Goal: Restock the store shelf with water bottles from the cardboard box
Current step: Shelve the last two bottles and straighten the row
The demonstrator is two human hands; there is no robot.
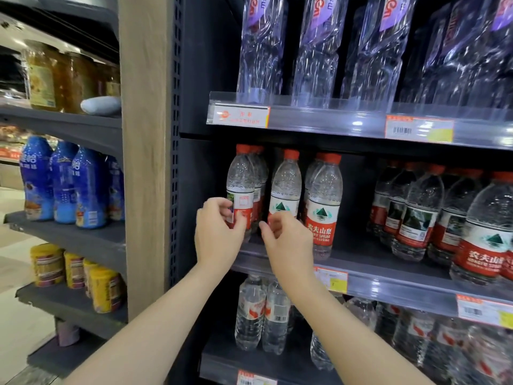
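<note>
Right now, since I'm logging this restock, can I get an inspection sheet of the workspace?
Surface: dark middle shelf, partly bare.
Job's things: red-capped water bottles upright on it.
Clutter: nothing seen.
Hands: left hand grips leftmost bottle; right hand curled at second bottle, grip unclear.
Cables: nothing seen.
Surroundings: large clear bottles above, more water below, blue bottles and jars left.

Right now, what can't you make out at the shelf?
Head view only.
- The cardboard box: outside the frame.
- Whether the right hand grips the middle red-capped bottle: its back hides the contact.
- Print on the price tags: blurred.
- Caps of the top-shelf bottles: cut off by the upper edge.
- Lower label of the leftmost bottle: behind the left hand.
</note>
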